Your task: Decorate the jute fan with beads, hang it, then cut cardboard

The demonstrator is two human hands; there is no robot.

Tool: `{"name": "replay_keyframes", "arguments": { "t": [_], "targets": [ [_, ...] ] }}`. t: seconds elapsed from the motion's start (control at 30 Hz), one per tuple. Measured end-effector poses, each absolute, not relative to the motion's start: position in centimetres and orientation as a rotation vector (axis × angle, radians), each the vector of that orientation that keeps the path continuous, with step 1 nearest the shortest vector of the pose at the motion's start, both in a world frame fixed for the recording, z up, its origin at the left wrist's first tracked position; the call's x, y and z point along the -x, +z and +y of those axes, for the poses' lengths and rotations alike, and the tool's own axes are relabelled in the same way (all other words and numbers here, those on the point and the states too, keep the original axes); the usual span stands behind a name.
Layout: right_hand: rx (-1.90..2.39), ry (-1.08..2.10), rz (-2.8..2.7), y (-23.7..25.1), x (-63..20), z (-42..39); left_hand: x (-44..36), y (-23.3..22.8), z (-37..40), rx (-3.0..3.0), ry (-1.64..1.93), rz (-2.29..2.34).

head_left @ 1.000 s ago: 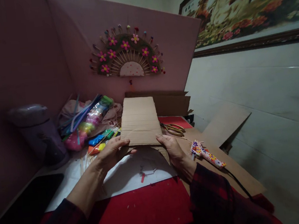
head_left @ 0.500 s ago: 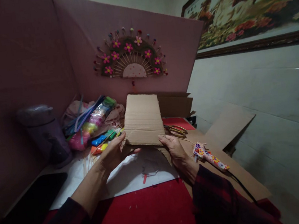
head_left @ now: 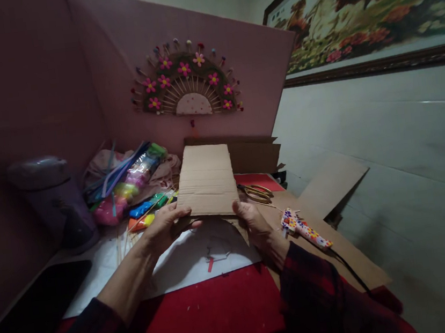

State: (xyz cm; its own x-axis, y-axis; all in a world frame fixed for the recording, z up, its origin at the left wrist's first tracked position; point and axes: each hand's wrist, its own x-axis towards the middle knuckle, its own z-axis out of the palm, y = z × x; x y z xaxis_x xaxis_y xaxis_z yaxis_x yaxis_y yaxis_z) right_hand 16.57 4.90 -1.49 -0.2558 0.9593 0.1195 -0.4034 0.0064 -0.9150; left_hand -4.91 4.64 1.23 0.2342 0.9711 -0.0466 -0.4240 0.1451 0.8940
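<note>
Since half a second ago my view has swung a little to the right, so the whole scene sits further left, while my grip on the cardboard looks unchanged. Nearest me, at six o'clock, lies the red cloth table cover (head_left: 208, 314), with a white paper sheet (head_left: 185, 263) on it just beyond. My left hand (head_left: 165, 230) pinches the near left corner of the flat rectangular piece of brown corrugated cardboard (head_left: 207, 182), thumb on top and fingers curled beneath. My right hand (head_left: 253, 222) grips the near right corner the same way, thumb pressed onto the upper face, the other fingers hidden under the edge. I hold the cardboard at twelve o'clock from my hands, tilted up away from me, above the white sheet.

At three o'clock from my right hand lies a flower-patterned glue gun (head_left: 305, 229) on a large brown cardboard sheet (head_left: 338, 249), its black cord trailing toward me. At one o'clock, just beyond the held piece, rest gold-handled scissors (head_left: 258, 192). At ten o'clock sits a heap of bright craft supplies in clear bags (head_left: 135, 180), and further to nine o'clock a grey lidded container (head_left: 54, 198). Behind everything, at twelve o'clock, an open brown cardboard box (head_left: 253, 154) stands against the pink backboard (head_left: 113, 66), which carries a fan-shaped stick decoration with pink flowers (head_left: 186, 81). Far off at two o'clock hangs a framed floral painting (head_left: 369, 8).
</note>
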Motion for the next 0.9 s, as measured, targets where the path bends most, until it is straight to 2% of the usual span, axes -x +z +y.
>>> {"name": "replay_keyframes", "arguments": {
  "t": [0.3, 0.47, 0.57, 0.73, 0.9],
  "targets": [
    [0.657, 1.542, -0.963, -1.2, -16.7, 4.9, 4.6, 0.9, 4.3, -0.739, 1.199, 0.498],
    [0.623, 1.556, -0.901, -1.3, -15.8, 4.5, 1.9, -0.4, 3.2, -1.050, 1.065, 0.494],
    [0.563, 1.587, -0.906, -1.4, -14.8, 4.0, 0.0, -0.8, 2.4, -1.133, 1.175, 0.598],
    [0.517, 1.583, -0.994, -1.6, -13.1, 3.3, -1.1, -0.7, 1.6, -0.991, 1.358, 1.034],
    [0.508, 1.595, -0.958, -1.4, -12.8, 3.1, -1.0, -0.2, 1.7, -0.858, 1.420, 0.843]
  ]
}}
